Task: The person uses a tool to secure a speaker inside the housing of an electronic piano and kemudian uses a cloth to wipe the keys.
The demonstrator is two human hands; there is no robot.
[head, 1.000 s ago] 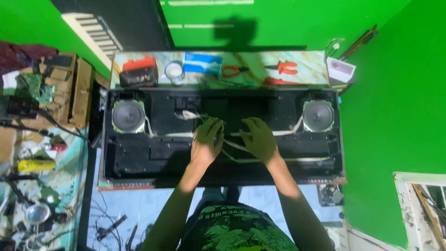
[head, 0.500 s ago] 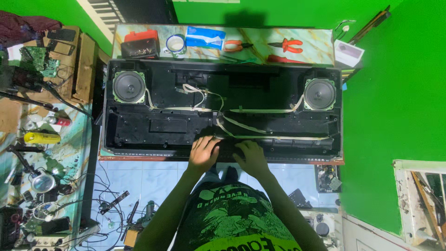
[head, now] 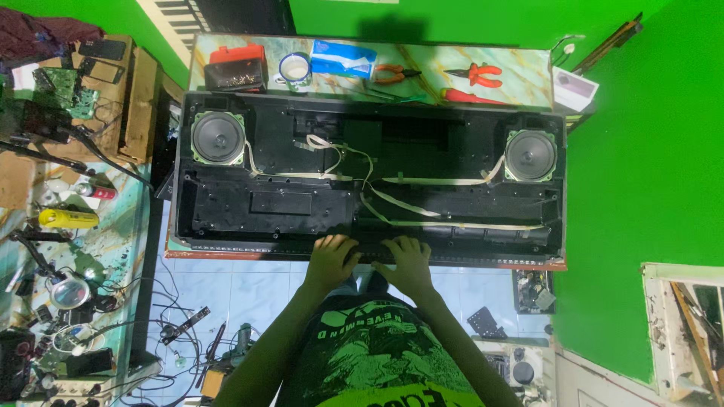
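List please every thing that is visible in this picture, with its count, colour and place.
keyboard shell: one, black, open on the table, centre
speakers: two, grey, at the shell's far corners
ribbon cables: several, pale, across the shell
pliers: two, orange and red handles, far table edge
mug: one, white, far edge
box: one, red, far left edge
left hand: on the shell's near edge
right hand: on the near edge, beside it

The keyboard housing at centre frame looks matt black plastic; the table along the top edge appears glossy, marbled, possibly laminate; pliers have orange rubbery grips.
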